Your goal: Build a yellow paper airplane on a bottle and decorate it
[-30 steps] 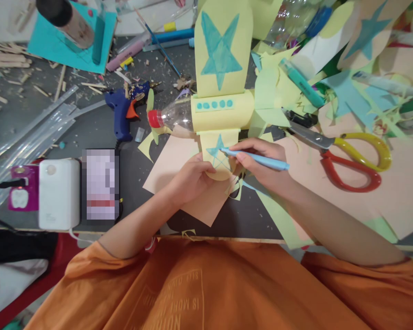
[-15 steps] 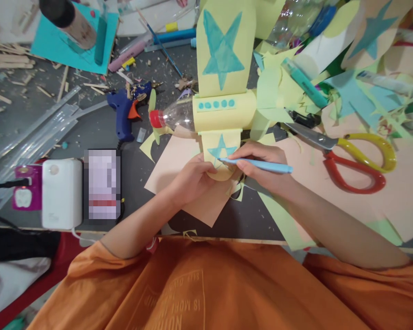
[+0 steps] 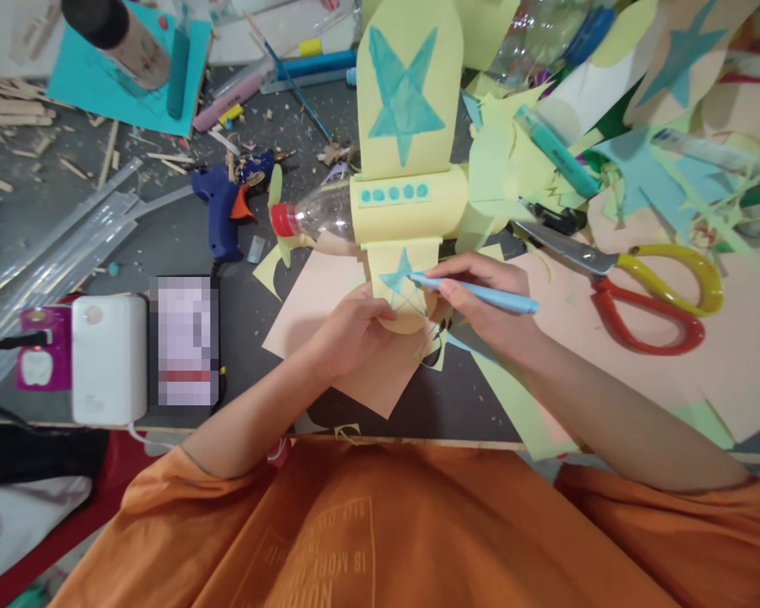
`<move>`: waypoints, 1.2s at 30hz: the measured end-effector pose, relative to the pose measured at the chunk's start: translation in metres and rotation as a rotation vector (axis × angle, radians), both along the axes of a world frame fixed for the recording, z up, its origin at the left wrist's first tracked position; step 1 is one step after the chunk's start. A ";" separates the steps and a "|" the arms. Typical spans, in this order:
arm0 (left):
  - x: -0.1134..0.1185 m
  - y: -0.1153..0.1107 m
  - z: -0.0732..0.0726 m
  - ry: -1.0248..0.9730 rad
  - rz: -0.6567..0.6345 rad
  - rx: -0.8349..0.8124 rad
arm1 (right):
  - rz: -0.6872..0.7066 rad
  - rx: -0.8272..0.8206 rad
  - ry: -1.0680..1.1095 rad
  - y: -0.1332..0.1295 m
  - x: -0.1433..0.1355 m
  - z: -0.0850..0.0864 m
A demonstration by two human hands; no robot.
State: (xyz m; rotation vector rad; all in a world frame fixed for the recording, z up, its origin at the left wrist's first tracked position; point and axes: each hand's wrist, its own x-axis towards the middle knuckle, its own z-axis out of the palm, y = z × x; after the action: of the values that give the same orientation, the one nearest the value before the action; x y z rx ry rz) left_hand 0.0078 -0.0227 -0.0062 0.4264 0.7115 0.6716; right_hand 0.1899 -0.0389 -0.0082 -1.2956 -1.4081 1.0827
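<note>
A model plane [image 3: 411, 215], built from a plastic bottle with a red cap [image 3: 283, 220] wrapped in yellow paper, lies before me. My left hand [image 3: 358, 329] pinches the rounded end of its near paper wing [image 3: 386, 253], thumb on top. In my right hand [image 3: 485, 291] is a light blue marker [image 3: 503, 297], its tip on a star outline [image 3: 404, 283] on that wing. Blue fills the star's upper part, while its lower points are only outlined. The far wing [image 3: 440, 93] bears a fully coloured star. Five-petal shapes are absent; a row of blue dots marks the body.
Scissors [image 3: 608, 266] with yellow and red handles lie at right on peach paper [image 3: 646, 380]. To the left are a blue glue gun [image 3: 219, 211], clear glue sticks [image 3: 95, 245], a phone [image 3: 183, 338] and a white power bank [image 3: 109, 359]. Paper scraps and a teal marker [image 3: 561, 152] lie upper right.
The marker tip has moved up and slightly right across the star, with my right hand shifting along. My left hand keeps its hold on the wing.
</note>
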 end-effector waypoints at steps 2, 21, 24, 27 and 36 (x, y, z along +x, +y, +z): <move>-0.001 0.000 0.000 0.007 -0.008 0.017 | -0.002 0.001 -0.003 -0.001 0.001 -0.002; 0.000 0.000 0.006 0.019 0.014 -0.057 | 0.028 0.021 0.028 -0.003 0.004 -0.001; 0.000 0.000 0.005 0.034 0.016 -0.055 | 0.013 -0.022 0.012 -0.003 0.002 -0.002; -0.001 0.000 0.003 0.043 0.005 -0.022 | 0.017 -0.024 0.002 -0.003 0.002 -0.001; 0.000 0.000 0.001 0.039 -0.014 0.014 | 0.003 0.009 0.012 -0.002 0.001 -0.001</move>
State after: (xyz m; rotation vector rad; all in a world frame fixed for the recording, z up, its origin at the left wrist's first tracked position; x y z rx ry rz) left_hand 0.0083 -0.0223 -0.0053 0.4583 0.7406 0.6566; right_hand 0.1910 -0.0405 -0.0094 -1.2787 -1.4048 1.0834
